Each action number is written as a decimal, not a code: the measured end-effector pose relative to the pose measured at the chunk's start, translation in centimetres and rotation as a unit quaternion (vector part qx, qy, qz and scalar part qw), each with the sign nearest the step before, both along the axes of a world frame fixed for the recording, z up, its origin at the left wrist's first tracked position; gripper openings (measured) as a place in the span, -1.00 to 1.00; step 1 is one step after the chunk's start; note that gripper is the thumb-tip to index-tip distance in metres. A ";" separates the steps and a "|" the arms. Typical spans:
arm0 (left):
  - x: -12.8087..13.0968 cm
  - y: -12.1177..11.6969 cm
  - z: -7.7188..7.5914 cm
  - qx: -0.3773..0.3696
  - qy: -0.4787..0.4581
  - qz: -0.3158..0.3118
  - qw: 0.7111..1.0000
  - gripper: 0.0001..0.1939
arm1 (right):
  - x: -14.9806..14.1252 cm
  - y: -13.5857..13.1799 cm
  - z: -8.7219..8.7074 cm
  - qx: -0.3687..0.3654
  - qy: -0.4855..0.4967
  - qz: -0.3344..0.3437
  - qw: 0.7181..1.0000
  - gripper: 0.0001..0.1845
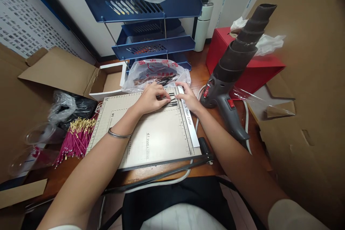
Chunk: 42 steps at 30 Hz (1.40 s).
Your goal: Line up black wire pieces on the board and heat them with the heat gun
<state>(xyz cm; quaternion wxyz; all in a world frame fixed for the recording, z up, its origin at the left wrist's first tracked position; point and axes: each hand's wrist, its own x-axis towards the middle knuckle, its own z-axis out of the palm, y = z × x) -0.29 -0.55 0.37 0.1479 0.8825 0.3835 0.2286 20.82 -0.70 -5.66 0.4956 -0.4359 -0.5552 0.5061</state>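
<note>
My left hand point(153, 99), with a metal bangle at the wrist, is over the upper right of a paper cutter point(159, 129). Its thumb and fingertips are pinched on a thin black strip. More short black strips point(170, 104) lie side by side under and beside those fingers, pointing towards the cutter's right edge. My right hand point(190, 100) rests at the top of the white guard strip point(191, 125), thumb and index finger apart. At the front edge, the cutter's blade arm point(172, 170) is swung down.
Behind the cutter, a clear bag point(159, 73) holds black strips, before a blue tray rack point(153, 45). A heat gun point(229, 68) stands nozzle-up at right, beside a red tissue box point(242, 68). Magenta gold-tipped cords point(78, 136) and plastic cups point(40, 147) are at left.
</note>
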 end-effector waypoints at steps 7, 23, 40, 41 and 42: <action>0.0 0.1 -0.1 0.006 0.005 0.021 1.000 -0.81 | 0.0 -0.1 -0.5 0.020 -0.013 -0.008 1.000 -0.26; -0.1 -0.4 0.5 -0.003 0.034 0.039 0.999 -0.83 | 0.9 -2.3 2.7 0.173 -0.200 -0.029 0.964 -0.96; -0.3 -0.6 0.2 0.045 -0.069 0.036 0.996 -0.83 | 0.8 -2.6 3.0 0.258 -0.140 -0.041 0.955 -0.90; -0.3 -0.6 0.2 0.045 -0.081 0.031 0.995 -0.83 | 0.8 -2.7 3.0 0.261 -0.137 -0.041 0.955 -0.90; -0.3 -0.5 0.1 0.046 -0.093 0.026 0.994 -0.83 | 0.8 -2.7 3.0 0.262 -0.136 -0.040 0.954 -0.90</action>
